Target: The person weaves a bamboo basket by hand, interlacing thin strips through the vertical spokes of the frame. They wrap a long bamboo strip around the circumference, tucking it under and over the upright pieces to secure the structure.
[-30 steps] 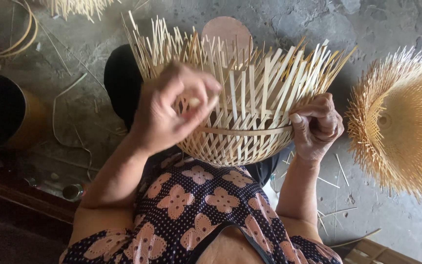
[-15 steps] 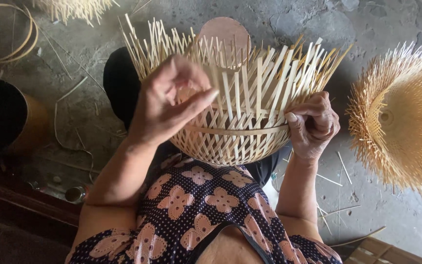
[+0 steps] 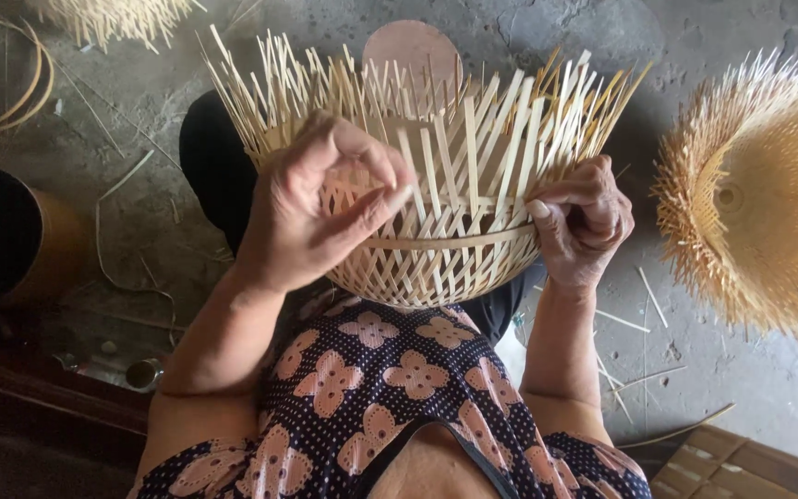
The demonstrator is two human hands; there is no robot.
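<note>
a half-woven bamboo basket rests against the person's lap, its woven bowl facing the camera and its loose upright slats fanning out toward the concrete floor. the left hand is raised in front of the near wall, thumb and forefinger pinched together on what looks like a thin horizontal strip that runs across the slats; the other fingers are curled loosely. the right hand is closed on the basket's right edge, thumb pressed where that strip meets the uprights, steadying the rim.

the risks lie in the thin material. if the left hand pulls the strip too sharply it may kink or split, and a slack pull would likely leave a loose row. if the right hand's hold slips, the basket could turn in the lap and the unsecured uprights spring out of order. the sharp slat ends stand near both hands and could prick a finger. a finished-looking basket lies apart on the right, and a dark round container on the left, both well clear.
</note>
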